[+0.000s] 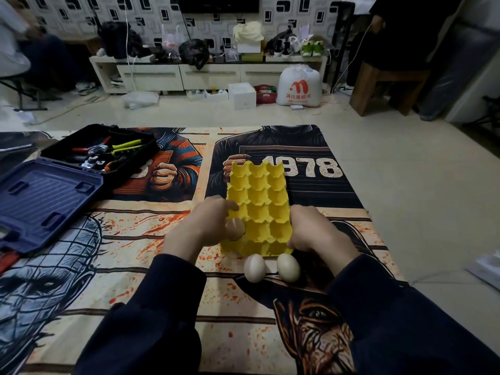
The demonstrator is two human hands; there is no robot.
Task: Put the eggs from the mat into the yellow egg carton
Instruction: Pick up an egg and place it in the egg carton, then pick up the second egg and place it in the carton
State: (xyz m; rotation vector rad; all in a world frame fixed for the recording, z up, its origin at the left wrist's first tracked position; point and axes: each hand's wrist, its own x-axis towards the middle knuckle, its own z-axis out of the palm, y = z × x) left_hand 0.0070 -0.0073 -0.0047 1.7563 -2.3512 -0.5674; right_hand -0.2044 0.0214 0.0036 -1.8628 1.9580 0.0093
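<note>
Eggs number three: two pale eggs (272, 267) lie on the mat (151, 280) just before the yellow egg carton (258, 209), one brown egg (234, 228) is clasped in the left hand (201, 226) at its left edge; the right hand (311, 230) grips the carton's right side

From my feed, the left hand (201, 226) covers part of the brown egg (234, 228); I cannot tell whether that egg sits in a cup. The right hand (315, 230) hides the yellow egg carton (259, 196)'s near right corner. The blue toolbox lid (46, 204) runs off the left edge.
</note>
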